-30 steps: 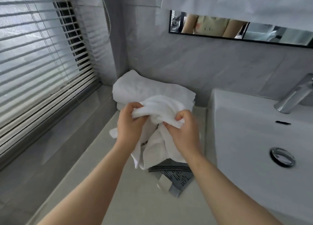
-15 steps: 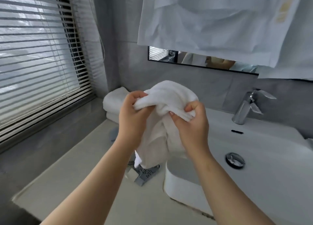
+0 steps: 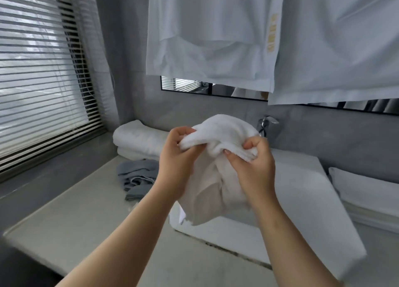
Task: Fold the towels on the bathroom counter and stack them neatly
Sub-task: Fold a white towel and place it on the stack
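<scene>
A crumpled white towel [image 3: 218, 178] hangs in the air above the counter [image 3: 86, 217] and the left part of the sink. My left hand [image 3: 174, 159] grips its upper edge on the left. My right hand [image 3: 252, 166] pinches the same edge on the right, fingers curled into the cloth. Folded white towels [image 3: 138, 140] lie stacked in the back corner by the wall. A rumpled grey towel [image 3: 138, 176] lies on the counter in front of that stack. More folded white towels [image 3: 367, 196] sit at the right of the sink.
A white rectangular sink [image 3: 306, 211] fills the right half of the counter, with a chrome tap [image 3: 266, 123] behind the held towel. White cloths [image 3: 216, 34] hang over the mirror [image 3: 194, 87]. A window with slatted blinds [image 3: 41, 71] runs along the left.
Both hands have lifted the white towel up off the counter and rightwards over the sink. The view has risen, showing the grey towel beneath and the stack at the right.
</scene>
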### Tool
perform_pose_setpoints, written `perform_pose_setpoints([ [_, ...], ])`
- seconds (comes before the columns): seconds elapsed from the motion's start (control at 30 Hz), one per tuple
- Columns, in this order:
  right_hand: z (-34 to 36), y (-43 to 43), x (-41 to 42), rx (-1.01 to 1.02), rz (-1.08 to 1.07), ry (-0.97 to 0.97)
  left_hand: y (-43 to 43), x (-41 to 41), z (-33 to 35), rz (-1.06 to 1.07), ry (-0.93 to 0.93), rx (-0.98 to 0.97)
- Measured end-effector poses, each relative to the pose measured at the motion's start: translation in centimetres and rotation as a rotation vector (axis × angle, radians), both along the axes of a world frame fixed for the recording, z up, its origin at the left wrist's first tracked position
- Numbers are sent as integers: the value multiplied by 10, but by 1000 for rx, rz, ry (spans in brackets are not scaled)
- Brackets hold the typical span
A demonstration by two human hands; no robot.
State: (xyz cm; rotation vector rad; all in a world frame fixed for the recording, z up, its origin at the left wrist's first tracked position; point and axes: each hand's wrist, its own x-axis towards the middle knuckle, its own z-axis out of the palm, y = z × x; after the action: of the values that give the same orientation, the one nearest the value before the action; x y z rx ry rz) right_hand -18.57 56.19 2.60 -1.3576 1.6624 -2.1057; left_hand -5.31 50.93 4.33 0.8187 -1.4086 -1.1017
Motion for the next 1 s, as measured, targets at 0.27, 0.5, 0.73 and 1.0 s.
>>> perform_pose_setpoints([
  [0.27, -21, 117, -25, 115, -3, -95, 115, -21, -24, -126, -8, 64],
  [0.5, -33, 191, -59, 138, -98, -283, 171, -37, -50, -420, -34, 114],
  [0.73, -51, 246, -121, 232, -187, -393, 208, -110, -59, -541, -93, 185],
  [1.0, -81, 295, -244, 505, -158, -547, 232, -233, -77, -571, -264, 371],
])
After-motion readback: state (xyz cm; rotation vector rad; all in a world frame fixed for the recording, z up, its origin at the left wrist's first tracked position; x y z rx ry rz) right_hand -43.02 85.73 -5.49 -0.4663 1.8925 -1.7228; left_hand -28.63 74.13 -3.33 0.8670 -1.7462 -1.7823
